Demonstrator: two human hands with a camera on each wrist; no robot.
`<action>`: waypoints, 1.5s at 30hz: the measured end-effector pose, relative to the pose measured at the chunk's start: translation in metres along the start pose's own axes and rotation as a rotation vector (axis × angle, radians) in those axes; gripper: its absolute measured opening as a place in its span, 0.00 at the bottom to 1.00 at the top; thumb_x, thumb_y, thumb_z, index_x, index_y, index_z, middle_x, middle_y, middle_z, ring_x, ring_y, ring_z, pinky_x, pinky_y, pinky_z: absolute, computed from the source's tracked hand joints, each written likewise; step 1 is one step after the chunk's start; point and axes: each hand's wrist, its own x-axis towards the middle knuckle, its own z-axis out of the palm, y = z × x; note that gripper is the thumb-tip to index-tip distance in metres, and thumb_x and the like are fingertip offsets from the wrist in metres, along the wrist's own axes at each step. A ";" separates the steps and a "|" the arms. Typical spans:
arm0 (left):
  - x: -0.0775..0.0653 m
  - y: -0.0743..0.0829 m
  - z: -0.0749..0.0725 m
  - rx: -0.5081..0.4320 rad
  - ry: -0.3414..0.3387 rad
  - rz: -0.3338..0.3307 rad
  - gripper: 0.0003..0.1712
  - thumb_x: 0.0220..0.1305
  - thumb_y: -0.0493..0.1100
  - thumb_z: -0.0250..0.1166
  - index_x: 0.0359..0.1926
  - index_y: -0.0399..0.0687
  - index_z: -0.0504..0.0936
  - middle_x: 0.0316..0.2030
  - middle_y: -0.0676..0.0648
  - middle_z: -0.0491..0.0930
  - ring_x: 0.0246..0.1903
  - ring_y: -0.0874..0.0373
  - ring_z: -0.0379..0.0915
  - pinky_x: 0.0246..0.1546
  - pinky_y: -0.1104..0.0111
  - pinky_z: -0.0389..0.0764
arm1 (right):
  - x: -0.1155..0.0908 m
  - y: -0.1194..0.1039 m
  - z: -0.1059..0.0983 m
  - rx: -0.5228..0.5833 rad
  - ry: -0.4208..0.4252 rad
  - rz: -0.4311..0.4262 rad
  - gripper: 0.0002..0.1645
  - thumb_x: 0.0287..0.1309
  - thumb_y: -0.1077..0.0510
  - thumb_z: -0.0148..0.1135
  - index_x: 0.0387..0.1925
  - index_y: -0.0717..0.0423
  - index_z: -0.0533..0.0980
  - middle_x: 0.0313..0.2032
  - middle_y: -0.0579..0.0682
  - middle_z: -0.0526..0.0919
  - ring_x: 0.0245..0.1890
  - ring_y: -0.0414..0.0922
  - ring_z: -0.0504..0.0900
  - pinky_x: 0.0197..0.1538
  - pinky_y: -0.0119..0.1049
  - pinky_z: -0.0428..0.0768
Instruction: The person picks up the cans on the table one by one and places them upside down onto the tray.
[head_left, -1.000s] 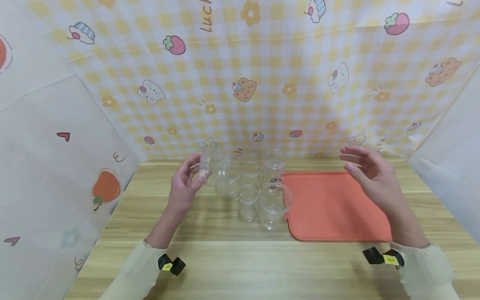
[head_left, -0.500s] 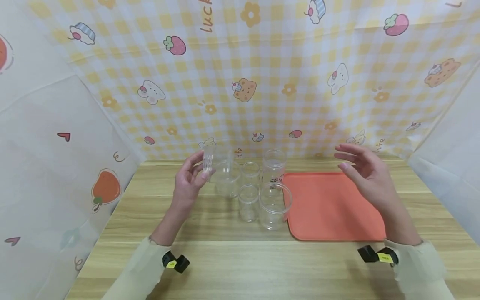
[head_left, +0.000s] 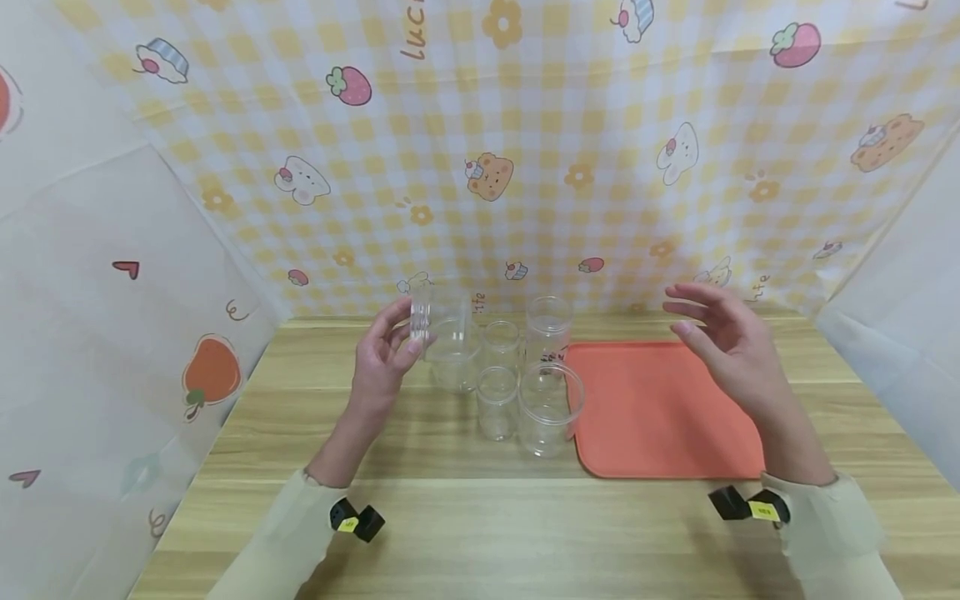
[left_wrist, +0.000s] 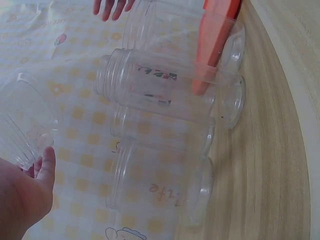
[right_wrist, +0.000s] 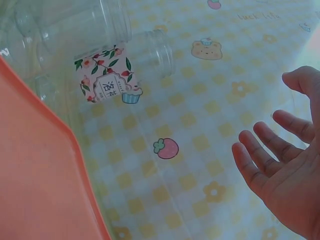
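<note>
My left hand [head_left: 378,358] grips a clear plastic jar [head_left: 452,310] by its ridged, threaded end, raised and lying sideways. In the left wrist view the held jar [left_wrist: 22,107] shows at the left edge, the thumb against its ridges. Below it on the table stands a wide clear jar [head_left: 455,379]. To its right are two small jars, one in front [head_left: 497,408] and one behind [head_left: 501,337], a large front jar [head_left: 550,429], and a tall jar [head_left: 550,321] bearing a floral label [right_wrist: 105,75]. My right hand [head_left: 731,337] hovers above the tray, fingers loosely bent, holding nothing.
An orange-red tray [head_left: 667,417] lies right of the jars, its left edge close against them. Behind the wooden table [head_left: 480,533] hangs a yellow checked cloth [head_left: 570,125]. A pale patterned sheet [head_left: 112,350] covers the left side.
The left hand has shifted slightly right with the jar, which has turned so more of its side shows. The right hand has drifted a little left. The standing jars and tray stay put.
</note>
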 end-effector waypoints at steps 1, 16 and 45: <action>0.000 0.000 0.000 -0.002 0.001 0.001 0.38 0.58 0.36 0.63 0.69 0.28 0.64 0.59 0.38 0.68 0.57 0.44 0.70 0.57 0.60 0.79 | 0.000 0.000 0.000 0.002 0.000 0.000 0.29 0.62 0.81 0.56 0.65 0.73 0.68 0.60 0.59 0.77 0.59 0.49 0.78 0.57 0.29 0.78; 0.000 -0.002 0.008 -0.003 0.000 -0.007 0.39 0.58 0.37 0.64 0.69 0.27 0.64 0.59 0.37 0.68 0.59 0.40 0.69 0.57 0.60 0.79 | 0.003 0.000 0.007 0.011 -0.007 0.011 0.29 0.63 0.79 0.57 0.65 0.72 0.69 0.60 0.61 0.76 0.59 0.50 0.78 0.58 0.30 0.77; 0.003 -0.012 0.021 0.023 -0.017 -0.009 0.42 0.56 0.42 0.66 0.69 0.27 0.64 0.60 0.37 0.67 0.56 0.45 0.70 0.58 0.53 0.78 | 0.007 0.003 0.030 0.067 -0.057 -0.001 0.28 0.64 0.78 0.56 0.66 0.72 0.68 0.63 0.61 0.74 0.63 0.53 0.74 0.57 0.31 0.78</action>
